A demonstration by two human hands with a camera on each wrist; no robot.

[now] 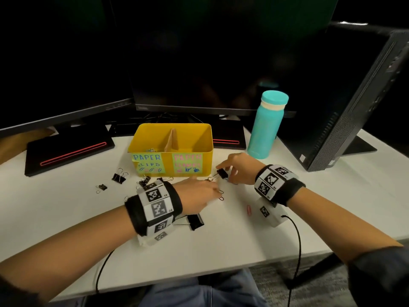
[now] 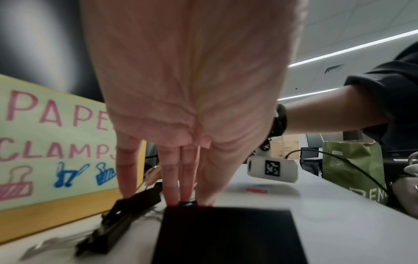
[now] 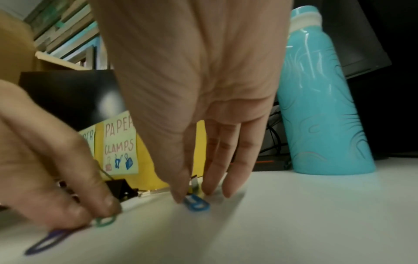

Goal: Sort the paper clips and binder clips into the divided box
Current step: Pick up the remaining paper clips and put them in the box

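Note:
The yellow divided box (image 1: 205, 138) stands mid-table, labelled PAPER CLIPS on the left and PAPER CLAMPS (image 2: 56, 142) on the right. My left hand (image 1: 215, 191) reaches right with straight fingers (image 2: 169, 187); their tips press a green paper clip (image 3: 105, 221), and a purple paper clip (image 3: 47, 243) lies beside it. My right hand (image 1: 228, 177) points its fingers down at the table, its thumb tip touching a blue paper clip (image 3: 196, 203). A small black binder clip (image 1: 222, 173) lies just left of that thumb, untouched as far as I can tell.
A large black binder clip (image 1: 194, 221) lies under my left wrist. Several smaller binder clips (image 1: 119, 176) are scattered left of the box. A red paper clip (image 1: 249, 210) lies near my right wrist. A teal bottle (image 1: 265, 125) stands right of the box, monitors behind.

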